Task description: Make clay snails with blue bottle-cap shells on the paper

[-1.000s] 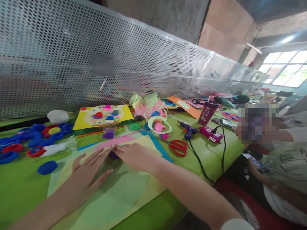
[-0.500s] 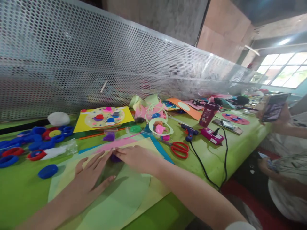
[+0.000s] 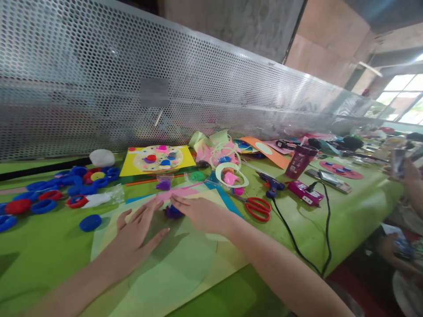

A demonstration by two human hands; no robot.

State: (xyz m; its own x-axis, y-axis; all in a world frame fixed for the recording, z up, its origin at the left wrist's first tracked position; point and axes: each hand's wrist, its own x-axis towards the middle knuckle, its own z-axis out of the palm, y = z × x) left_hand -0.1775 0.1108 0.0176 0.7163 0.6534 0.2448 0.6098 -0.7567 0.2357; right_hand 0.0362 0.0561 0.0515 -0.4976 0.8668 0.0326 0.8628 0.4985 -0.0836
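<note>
My left hand (image 3: 140, 229) lies over the stacked coloured paper, thumb spread from the stretched fingers, nothing in it. My right hand (image 3: 205, 214) reaches in from the right, its straight fingers touching the far side of a small blue and purple lump (image 3: 174, 212). That lump looks like a blue cap set in purple clay; its exact make is partly hidden. Under both hands is a pale green rounded sheet (image 3: 172, 273), over a pale yellow sheet (image 3: 228, 259). Pink paper (image 3: 188, 190) and blue paper (image 3: 228, 200) show at the far edges.
Blue and red bottle caps (image 3: 44, 206) lie left, with a lone blue cap (image 3: 90, 223) nearer. Behind stands a yellow decorated card (image 3: 157, 160). Right are red scissors (image 3: 257, 208), a glue gun (image 3: 272, 184), a corded pink power strip (image 3: 306, 193), a cup (image 3: 300, 160) and a co-worker's hand (image 3: 411, 171).
The view has swung left, so things sit further right. My fingers have parted slightly around the lump, uncovering its blue top. The co-worker's phone has moved toward the right edge.
</note>
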